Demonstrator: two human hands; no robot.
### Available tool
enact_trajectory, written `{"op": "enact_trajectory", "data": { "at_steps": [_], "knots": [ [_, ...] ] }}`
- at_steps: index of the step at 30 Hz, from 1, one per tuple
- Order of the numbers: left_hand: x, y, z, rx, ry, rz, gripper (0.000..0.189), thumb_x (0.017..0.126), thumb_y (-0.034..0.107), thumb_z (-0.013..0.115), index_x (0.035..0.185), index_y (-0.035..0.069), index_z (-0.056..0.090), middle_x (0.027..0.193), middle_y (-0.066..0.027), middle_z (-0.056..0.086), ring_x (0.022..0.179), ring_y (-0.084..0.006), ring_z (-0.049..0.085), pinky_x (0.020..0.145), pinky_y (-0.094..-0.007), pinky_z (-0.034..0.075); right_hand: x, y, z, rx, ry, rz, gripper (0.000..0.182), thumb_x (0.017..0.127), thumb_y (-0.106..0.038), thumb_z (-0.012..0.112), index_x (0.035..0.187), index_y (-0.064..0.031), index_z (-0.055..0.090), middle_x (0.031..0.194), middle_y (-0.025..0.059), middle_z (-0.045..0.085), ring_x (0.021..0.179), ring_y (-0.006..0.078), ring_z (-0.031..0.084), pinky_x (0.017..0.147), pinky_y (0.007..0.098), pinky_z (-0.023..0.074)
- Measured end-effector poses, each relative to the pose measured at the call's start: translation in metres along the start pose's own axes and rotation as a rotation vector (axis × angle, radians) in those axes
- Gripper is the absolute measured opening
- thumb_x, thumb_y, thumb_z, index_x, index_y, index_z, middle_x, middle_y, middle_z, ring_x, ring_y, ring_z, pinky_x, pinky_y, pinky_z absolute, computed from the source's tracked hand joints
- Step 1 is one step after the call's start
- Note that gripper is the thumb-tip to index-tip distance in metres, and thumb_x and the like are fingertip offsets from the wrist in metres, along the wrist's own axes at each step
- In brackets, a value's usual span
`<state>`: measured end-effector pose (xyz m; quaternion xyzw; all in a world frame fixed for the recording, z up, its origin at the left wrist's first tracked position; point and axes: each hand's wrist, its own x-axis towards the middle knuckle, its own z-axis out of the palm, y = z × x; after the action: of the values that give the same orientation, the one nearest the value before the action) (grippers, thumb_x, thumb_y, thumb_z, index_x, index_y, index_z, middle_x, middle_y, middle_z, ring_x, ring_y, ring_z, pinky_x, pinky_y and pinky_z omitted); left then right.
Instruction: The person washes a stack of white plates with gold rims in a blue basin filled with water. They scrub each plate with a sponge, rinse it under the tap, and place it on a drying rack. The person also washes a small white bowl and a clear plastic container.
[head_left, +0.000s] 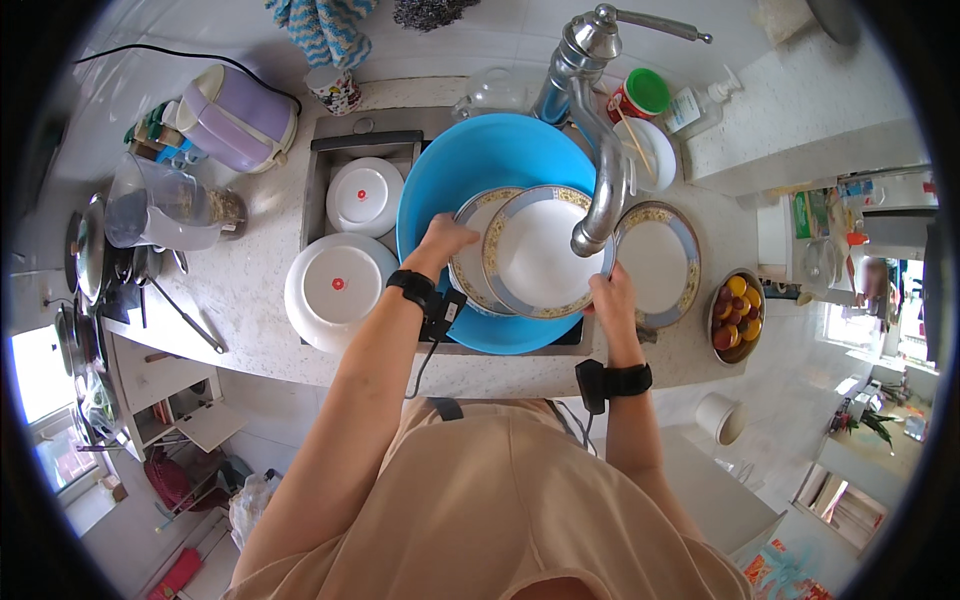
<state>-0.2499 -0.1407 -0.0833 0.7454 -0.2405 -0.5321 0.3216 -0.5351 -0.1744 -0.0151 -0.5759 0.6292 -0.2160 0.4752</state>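
A round blue plastic basin (427, 172) sits over the sink under the faucet. My right hand (616, 296) grips the right rim of a white plate (547, 251) with a floral, gold and grey-blue border, tilted over the basin. Beneath it, partly covered, is another patterned plate (469, 259), perhaps with more under it. My left hand (448, 238) holds that lower plate by its left edge, thumb on top and fingers hidden. The spout of the metal faucet (596, 217) overlaps the upper plate's right side; no running water shows.
Upside-down white dishes, one small (365, 196) and one large (337, 289), lie left of the basin. Another patterned plate (658, 262) lies right, near an oval bowl of fruit (735, 337). Behind stand a white bowl (652, 154), a green-lidded jar (645, 91) and a purple kettle (244, 124).
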Motion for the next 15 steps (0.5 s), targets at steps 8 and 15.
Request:
{"op": "enact_trajectory", "data": {
  "at_steps": [8, 15],
  "knots": [
    [-0.019, 0.019, -0.021, 0.379, 0.079, 0.205, 0.035, 0.073, 0.016, 0.059, 0.103, -0.003, 0.059, 0.088, -0.0235, 0.063, 0.084, -0.0372, 0.061, 0.074, -0.0434, 0.047, -0.020, -0.038, -0.005, 0.035, -0.007, -0.029, 0.031, 0.074, -0.007, 0.042, 0.099, 0.0046, 0.055, 0.077, 0.0201, 0.061, 0.064, 0.0314, 0.060, 0.059, 0.0359, 0.0482],
    [-0.064, 0.073, -0.032, 0.701, 0.417, 0.406, 0.018, 0.079, 0.013, 0.051, 0.087, -0.002, 0.055, 0.084, -0.0259, 0.062, 0.080, -0.0432, 0.060, 0.073, -0.0483, 0.048, -0.035, -0.058, -0.020, -0.335, 0.176, -0.137, 0.019, 0.075, -0.009, 0.046, 0.089, 0.0027, 0.053, 0.077, 0.0245, 0.061, 0.072, 0.0409, 0.059, 0.067, 0.0461, 0.0455]
  ]
}}
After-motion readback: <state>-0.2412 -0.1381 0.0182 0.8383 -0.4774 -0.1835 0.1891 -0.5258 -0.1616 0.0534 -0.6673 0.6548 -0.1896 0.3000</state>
